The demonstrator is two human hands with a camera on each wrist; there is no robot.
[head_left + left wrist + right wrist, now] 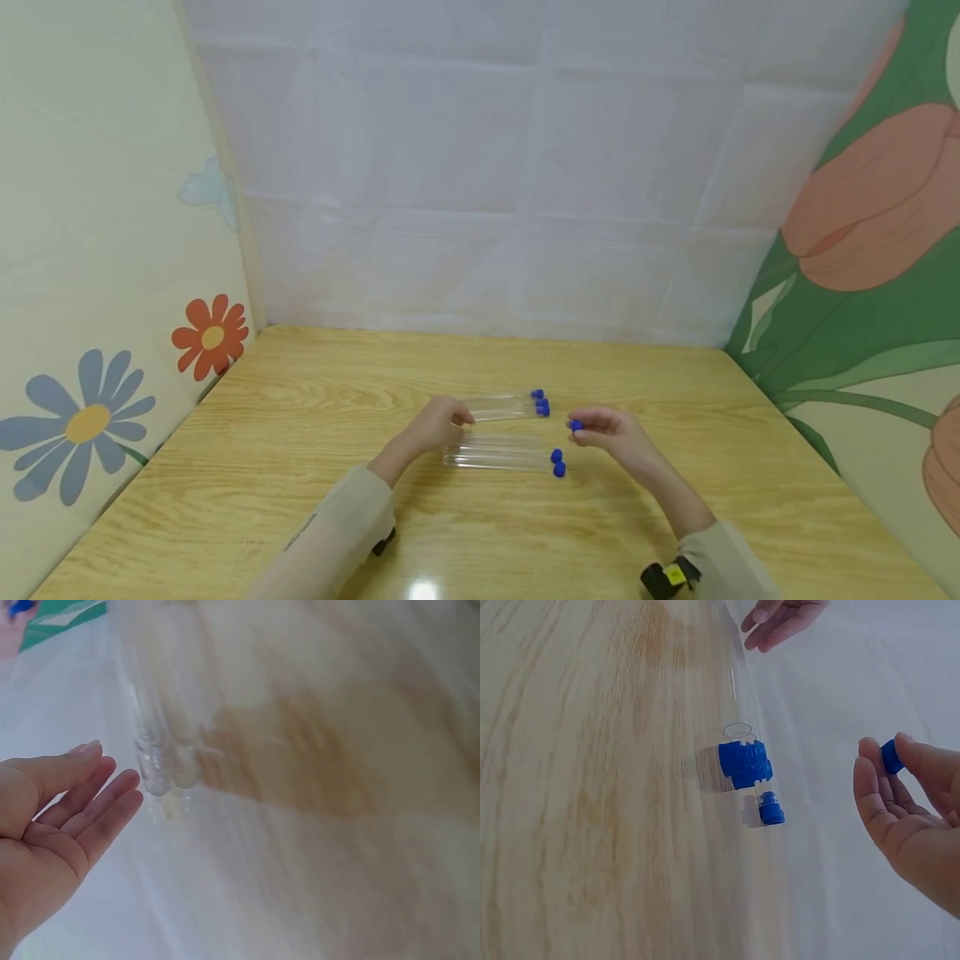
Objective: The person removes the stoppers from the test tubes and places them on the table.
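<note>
My right hand (611,435) pinches a small blue cap (576,425) between thumb and fingertips, to the right of the tubes and above the table. In the right wrist view, the cap (891,757) shows between the fingertips. My left hand (441,423) is by the left ends of the clear test tubes (495,452). The left wrist view has its fingers (112,802) loosely bent beside rounded tube ends (156,772), holding nothing visible. Blue caps (558,469) sit at the right ends of the near tubes. One uncapped tube mouth (737,730) shows in the right wrist view.
Farther back lies another group of clear tubes (498,407) with blue caps (542,403) at their right ends. The wooden table (480,533) meets a white cloth backdrop (480,167), with flower-printed panels (82,250) at the sides.
</note>
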